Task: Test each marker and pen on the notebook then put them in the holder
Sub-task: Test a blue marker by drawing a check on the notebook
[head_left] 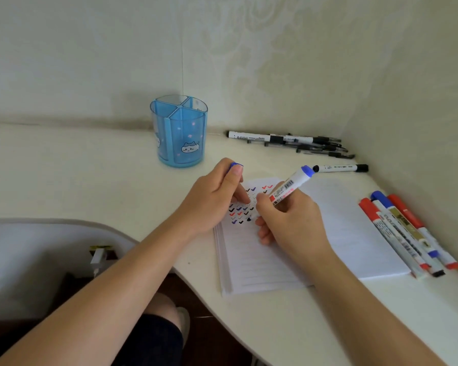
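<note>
My right fingers (265, 204) pinch the blue marker (291, 187) tip-down on the notebook (354, 233), my left fingers (236, 178) closed around its cap (234, 165).

Cream tabletop (64, 165) tucked into a papered corner.

Pale wall (90, 48) runs behind, with a faint floral pattern and a thin vertical seam; a second wall (421, 101) closes the right side. The tabletop's front edge curves in a wave. Down left, a grey-white chair (37, 254) with a rounded rim, a small white-and-yellow clip (99, 256) beside it, dark floor (201, 299) below, and a bare knee (161, 305) above dark shorts (154, 339).
</note>
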